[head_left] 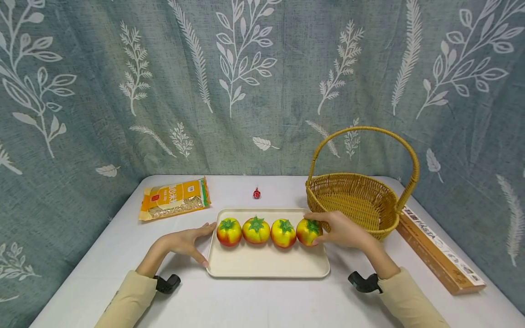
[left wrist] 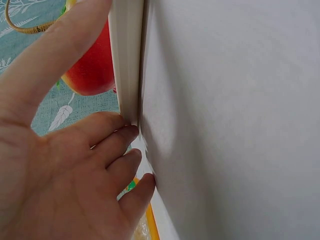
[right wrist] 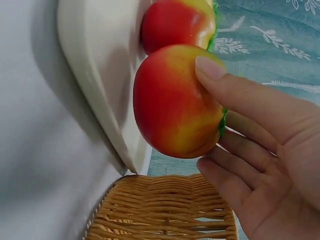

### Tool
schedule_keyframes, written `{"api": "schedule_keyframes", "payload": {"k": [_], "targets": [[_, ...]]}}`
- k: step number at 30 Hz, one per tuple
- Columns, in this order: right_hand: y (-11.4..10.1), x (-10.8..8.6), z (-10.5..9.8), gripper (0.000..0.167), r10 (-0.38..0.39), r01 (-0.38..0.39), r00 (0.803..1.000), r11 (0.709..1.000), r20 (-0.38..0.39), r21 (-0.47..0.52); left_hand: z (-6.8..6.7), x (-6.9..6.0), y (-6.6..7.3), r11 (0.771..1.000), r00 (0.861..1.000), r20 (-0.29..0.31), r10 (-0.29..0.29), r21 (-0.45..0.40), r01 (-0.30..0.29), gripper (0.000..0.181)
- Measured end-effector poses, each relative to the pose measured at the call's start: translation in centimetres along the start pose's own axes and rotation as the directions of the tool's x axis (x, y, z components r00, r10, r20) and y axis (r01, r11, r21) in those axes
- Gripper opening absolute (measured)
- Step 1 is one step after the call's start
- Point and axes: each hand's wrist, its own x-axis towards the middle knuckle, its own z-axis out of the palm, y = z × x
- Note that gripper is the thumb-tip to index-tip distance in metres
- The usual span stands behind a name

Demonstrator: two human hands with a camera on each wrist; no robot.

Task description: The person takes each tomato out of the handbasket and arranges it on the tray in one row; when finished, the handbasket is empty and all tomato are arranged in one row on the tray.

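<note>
A cream tray [head_left: 266, 269] lies on the white table with a row of red-and-yellow fruits [head_left: 256, 230] in it. Each has a green leafy top, like a tomato or persimmon. My right hand [head_left: 342, 230] holds the rightmost fruit [right wrist: 175, 102], thumb on one side and fingertips on the other in the right wrist view. At the tray's left edge, my left hand [head_left: 184, 243] touches the rim [left wrist: 127, 65] with spread thumb and fingers. Its fingers [left wrist: 117, 142] are nearly straight and hold no fruit.
A wicker basket [head_left: 348, 182] with a tall handle stands right of the tray, close to my right hand. Beside it lies a long pasta box [head_left: 443, 255]. An orange grain bag [head_left: 176, 198] lies at the back left. A small red item [head_left: 256, 193] sits behind the tray.
</note>
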Motion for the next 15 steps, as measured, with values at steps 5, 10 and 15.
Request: {"api": "schedule_keyframes", "payload": {"k": [5,10,15], "targets": [[-0.08,0.0,0.21,0.064,0.004,-0.004,1.0,1.0,0.019,0.014,-0.02,0.01,0.03,1.0,1.0,0.001,-0.003,-0.005,0.003,0.114],[0.01,0.13,0.47,0.064,-0.007,0.006,1.0,1.0,0.022,0.013,-0.07,0.02,0.03,1.0,1.0,0.005,-0.007,-0.019,0.007,0.115],[0.24,0.21,0.64,0.065,0.001,-0.001,1.0,1.0,0.026,0.005,-0.07,0.03,-0.07,1.0,1.0,0.005,-0.007,-0.015,0.007,0.115]]}}
